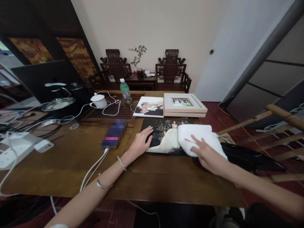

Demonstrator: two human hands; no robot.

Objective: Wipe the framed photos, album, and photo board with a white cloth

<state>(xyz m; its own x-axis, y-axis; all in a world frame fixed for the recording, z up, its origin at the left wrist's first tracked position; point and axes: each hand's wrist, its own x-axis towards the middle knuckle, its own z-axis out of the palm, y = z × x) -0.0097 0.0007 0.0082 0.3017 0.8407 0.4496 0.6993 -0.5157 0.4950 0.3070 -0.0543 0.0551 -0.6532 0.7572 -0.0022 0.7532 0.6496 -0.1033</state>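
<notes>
A dark photo print (163, 133) showing a figure in a white gown lies flat on the wooden table (71, 167). My left hand (142, 141) rests flat on its left edge, fingers spread. A folded white cloth (197, 139) covers the print's right side. My right hand (206, 155) presses down on the cloth with its fingers laid flat and apart.
A phone (114, 133) on a white cable lies left of the print. Behind are another photo print (149, 106), stacked picture frames (184, 104), a green bottle (125, 91), a white lidded cup (99, 101) and kettles (59, 101). Bamboo poles (273, 126) stand right.
</notes>
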